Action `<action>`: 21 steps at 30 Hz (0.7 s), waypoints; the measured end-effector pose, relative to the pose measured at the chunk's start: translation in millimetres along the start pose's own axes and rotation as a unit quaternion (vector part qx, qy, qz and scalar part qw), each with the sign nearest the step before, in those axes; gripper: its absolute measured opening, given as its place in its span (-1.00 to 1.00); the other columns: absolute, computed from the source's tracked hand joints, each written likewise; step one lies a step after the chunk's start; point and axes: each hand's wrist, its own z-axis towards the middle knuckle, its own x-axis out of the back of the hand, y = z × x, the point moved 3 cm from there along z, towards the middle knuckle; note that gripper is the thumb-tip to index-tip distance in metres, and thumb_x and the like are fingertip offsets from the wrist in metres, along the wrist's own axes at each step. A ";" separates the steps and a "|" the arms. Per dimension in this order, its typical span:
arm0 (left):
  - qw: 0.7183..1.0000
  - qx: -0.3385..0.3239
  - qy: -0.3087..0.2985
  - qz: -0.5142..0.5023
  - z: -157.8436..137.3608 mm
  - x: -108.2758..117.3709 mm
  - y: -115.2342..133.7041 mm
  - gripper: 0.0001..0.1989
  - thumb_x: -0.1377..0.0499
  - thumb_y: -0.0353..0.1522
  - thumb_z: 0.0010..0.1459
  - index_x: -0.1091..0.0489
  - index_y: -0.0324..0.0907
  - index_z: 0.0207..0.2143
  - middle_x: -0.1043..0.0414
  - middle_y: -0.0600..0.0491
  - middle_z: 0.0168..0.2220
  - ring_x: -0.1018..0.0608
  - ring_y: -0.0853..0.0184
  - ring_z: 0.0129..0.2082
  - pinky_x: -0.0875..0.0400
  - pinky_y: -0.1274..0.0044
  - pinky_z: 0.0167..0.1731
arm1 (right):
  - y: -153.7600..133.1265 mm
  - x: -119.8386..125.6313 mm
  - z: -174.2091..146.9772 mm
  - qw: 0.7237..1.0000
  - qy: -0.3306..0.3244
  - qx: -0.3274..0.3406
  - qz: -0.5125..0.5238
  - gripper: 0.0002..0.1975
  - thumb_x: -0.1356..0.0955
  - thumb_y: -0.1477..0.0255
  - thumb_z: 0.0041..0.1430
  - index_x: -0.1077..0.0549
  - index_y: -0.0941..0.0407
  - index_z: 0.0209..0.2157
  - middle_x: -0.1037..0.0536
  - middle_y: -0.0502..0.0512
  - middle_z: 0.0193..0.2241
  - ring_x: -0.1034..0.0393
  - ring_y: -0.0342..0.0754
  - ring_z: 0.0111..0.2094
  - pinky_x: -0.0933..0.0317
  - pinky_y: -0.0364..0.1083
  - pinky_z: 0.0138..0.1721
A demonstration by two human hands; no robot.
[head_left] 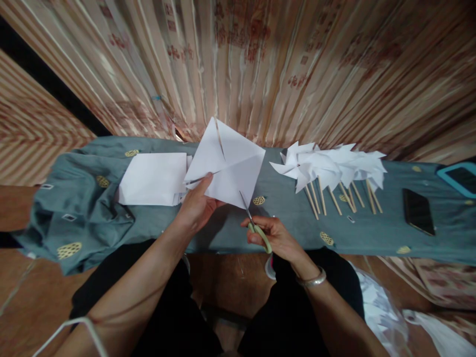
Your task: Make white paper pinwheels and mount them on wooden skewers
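A square sheet of white paper (238, 161) is pinched in my left hand (199, 206), thumb on top and fingers beneath. Slits run inward from its top and left corners. My right hand (273, 235) grips scissors (258, 229) with light green handles; their blades lie at the sheet's lower right corner, pointing up toward its middle. Left of the held sheet, a stack of white paper (154, 178) rests on the grey-green cloth (223, 233). On the right lie several white paper pinwheels (330, 166) on wooden sticks, overlapping in a row.
A dark phone (418, 211) lies right of the pinwheels, and a blue-framed device (459, 178) is at the far right edge. Patterned curtains (238, 64) hang right behind the cloth-covered surface. Below on the right stands a clear plastic bag (383, 307) with white paper pieces inside.
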 end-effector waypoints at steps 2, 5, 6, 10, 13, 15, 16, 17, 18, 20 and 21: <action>1.000 0.002 -0.004 0.001 0.0 0.5 -0.3 -0.81 -0.09 -0.37 0.24 -0.46 -0.20 -0.17 -0.59 -0.03 -0.22 -0.57 0.13 -0.06 -0.52 0.34 -0.10 | 0.0 -0.1 0.0 1.000 0.003 -0.008 0.006 -0.65 -0.55 0.30 -0.15 -0.54 0.15 -0.30 -0.42 -0.14 -0.62 -0.22 -0.26 -0.60 -0.12 -0.22 -0.55; 1.000 0.002 -0.013 0.000 0.7 1.5 -1.0 -0.78 -0.09 -0.35 0.24 -0.45 -0.20 -0.12 -0.59 -0.06 -0.19 -0.59 0.15 -0.10 -0.52 0.34 -0.11 | -0.2 -0.3 -0.1 1.000 0.002 -0.014 0.011 -0.65 -0.55 0.30 -0.16 -0.54 0.14 -0.30 -0.41 -0.14 -0.63 -0.21 -0.26 -0.61 -0.11 -0.22 -0.56; 1.000 0.000 -0.015 -0.002 1.0 1.8 -1.2 -0.78 -0.09 -0.36 0.25 -0.45 -0.21 -0.11 -0.60 -0.07 -0.20 -0.60 0.18 -0.14 -0.53 0.36 -0.13 | -0.3 -0.4 -0.2 1.000 0.002 -0.014 0.011 -0.65 -0.55 0.30 -0.15 -0.54 0.14 -0.30 -0.41 -0.14 -0.63 -0.21 -0.26 -0.61 -0.11 -0.21 -0.56; 1.000 -0.002 -0.019 -0.011 1.7 1.9 -1.2 -0.78 -0.09 -0.37 0.25 -0.44 -0.23 -0.11 -0.60 -0.05 -0.27 -0.62 0.24 -0.25 -0.54 0.40 -0.17 | 0.0 -0.3 -0.2 1.000 0.003 -0.018 0.011 -0.65 -0.55 0.29 -0.15 -0.53 0.14 -0.31 -0.40 -0.14 -0.62 -0.18 -0.26 -0.61 -0.10 -0.21 -0.55; 1.000 0.003 -0.015 -0.017 1.0 0.9 -0.9 -0.77 -0.10 -0.37 0.24 -0.43 -0.22 -0.09 -0.60 -0.05 -0.25 -0.62 0.21 -0.20 -0.54 0.38 -0.16 | 1.8 0.3 0.2 1.000 0.001 -0.026 0.008 -0.62 -0.55 0.26 -0.16 -0.52 0.15 -0.30 -0.37 -0.15 -0.63 -0.16 -0.27 -0.61 -0.07 -0.21 -0.56; 1.000 0.004 -0.010 -0.015 0.5 0.4 -0.7 -0.79 -0.10 -0.37 0.23 -0.43 -0.23 -0.13 -0.59 -0.07 -0.25 -0.61 0.20 -0.19 -0.54 0.38 -0.17 | 3.2 0.8 0.7 0.999 -0.001 -0.032 0.005 -0.59 -0.55 0.24 -0.17 -0.51 0.16 -0.30 -0.35 -0.16 -0.63 -0.14 -0.28 -0.61 -0.06 -0.21 -0.56; 1.000 0.003 -0.007 -0.013 0.5 0.4 -0.7 -0.81 -0.10 -0.37 0.23 -0.44 -0.24 -0.15 -0.58 -0.07 -0.25 -0.61 0.20 -0.20 -0.54 0.37 -0.17 | 3.9 0.9 1.0 0.999 -0.001 -0.035 0.004 -0.58 -0.55 0.23 -0.17 -0.50 0.17 -0.29 -0.35 -0.16 -0.62 -0.13 -0.28 -0.61 -0.05 -0.21 -0.56; 1.000 0.001 -0.005 -0.012 0.5 0.6 -0.8 -0.82 -0.10 -0.37 0.23 -0.44 -0.25 -0.18 -0.58 -0.08 -0.25 -0.61 0.20 -0.21 -0.54 0.37 -0.18 | 4.3 1.0 1.2 0.999 -0.001 -0.038 0.003 -0.57 -0.56 0.22 -0.18 -0.50 0.17 -0.30 -0.34 -0.16 -0.62 -0.12 -0.28 -0.61 -0.05 -0.21 -0.56; 1.000 -0.001 -0.004 -0.011 0.7 0.8 -0.9 -0.82 -0.11 -0.37 0.22 -0.44 -0.25 -0.19 -0.58 -0.09 -0.25 -0.61 0.19 -0.21 -0.54 0.37 -0.18 | 4.6 1.0 1.4 0.999 0.000 -0.040 0.003 -0.56 -0.56 0.22 -0.18 -0.50 0.17 -0.30 -0.34 -0.15 -0.62 -0.12 -0.28 -0.60 -0.05 -0.20 -0.55; 1.000 -0.006 -0.006 -0.012 1.2 1.3 -1.3 -0.82 -0.12 -0.37 0.21 -0.44 -0.25 -0.20 -0.57 -0.09 -0.24 -0.60 0.18 -0.20 -0.53 0.35 -0.18 | 4.8 0.7 1.7 0.999 0.001 -0.045 0.006 -0.55 -0.56 0.20 -0.19 -0.49 0.17 -0.30 -0.35 -0.14 -0.60 -0.13 -0.28 -0.60 -0.06 -0.20 -0.54; 1.000 -0.008 -0.009 -0.012 1.5 1.5 -1.6 -0.82 -0.12 -0.36 0.21 -0.44 -0.26 -0.20 -0.57 -0.10 -0.23 -0.60 0.17 -0.19 -0.53 0.35 -0.18 | 4.8 0.5 1.8 0.999 0.002 -0.047 0.008 -0.55 -0.56 0.20 -0.19 -0.49 0.17 -0.30 -0.36 -0.14 -0.60 -0.14 -0.28 -0.59 -0.07 -0.20 -0.54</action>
